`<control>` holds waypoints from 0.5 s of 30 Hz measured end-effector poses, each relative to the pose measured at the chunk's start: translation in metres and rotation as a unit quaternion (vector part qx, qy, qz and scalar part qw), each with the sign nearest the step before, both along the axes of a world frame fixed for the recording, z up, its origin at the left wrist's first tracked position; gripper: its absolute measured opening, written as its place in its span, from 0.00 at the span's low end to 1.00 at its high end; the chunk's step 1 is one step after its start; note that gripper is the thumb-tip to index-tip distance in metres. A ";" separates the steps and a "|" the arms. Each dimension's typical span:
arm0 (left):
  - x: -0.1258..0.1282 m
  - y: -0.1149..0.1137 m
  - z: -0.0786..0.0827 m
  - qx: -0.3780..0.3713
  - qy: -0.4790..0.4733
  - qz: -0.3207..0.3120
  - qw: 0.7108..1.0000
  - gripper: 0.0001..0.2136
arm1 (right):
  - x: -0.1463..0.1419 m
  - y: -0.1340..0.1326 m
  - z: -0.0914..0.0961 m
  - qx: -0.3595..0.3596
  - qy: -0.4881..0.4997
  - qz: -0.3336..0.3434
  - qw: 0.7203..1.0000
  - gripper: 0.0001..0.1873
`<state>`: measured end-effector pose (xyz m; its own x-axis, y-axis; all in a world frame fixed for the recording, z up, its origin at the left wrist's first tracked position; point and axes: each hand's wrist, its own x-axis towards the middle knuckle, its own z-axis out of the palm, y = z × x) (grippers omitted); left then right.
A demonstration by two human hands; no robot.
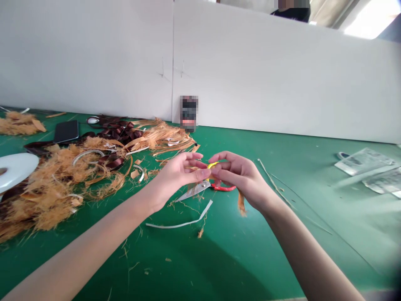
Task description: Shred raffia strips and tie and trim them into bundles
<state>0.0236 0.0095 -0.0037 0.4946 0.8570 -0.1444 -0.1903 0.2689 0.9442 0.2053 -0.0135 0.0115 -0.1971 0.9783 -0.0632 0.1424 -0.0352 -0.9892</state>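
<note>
In front of me both hands meet over the green table, fingertips almost touching. My left hand (188, 169) is closed in a pinch; whatever sits between its thumb and fingers is too small to make out. A tuft of tan fibre (241, 204) hangs below my right hand (239, 171), whose fingers are curled closed around its upper part. Beneath the hands lies a pair of scissors (196, 191) with a red and yellow handle, partly hidden by my fingers; its blades point left. A white strip (180, 225) lies nearer to me.
Heaps of tan fibre (53, 188) and dark brown ribbon (120, 133) cover the left side. A white roll (19, 169), a dark phone-like slab (66, 131) and a blurred upright device (189, 113) are there too. Clear plastic packets (365, 161) lie right, before a white partition (282, 75); a person stands behind it.
</note>
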 end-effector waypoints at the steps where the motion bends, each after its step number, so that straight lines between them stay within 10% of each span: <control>1: 0.002 0.001 -0.001 -0.014 -0.009 -0.001 1.000 0.19 | 0.000 0.001 0.000 0.005 0.002 0.005 1.000 0.16; 15: -0.010 0.008 -0.004 -0.238 -0.331 -0.047 0.912 0.09 | 0.002 0.011 -0.001 0.025 0.079 0.019 0.996 0.19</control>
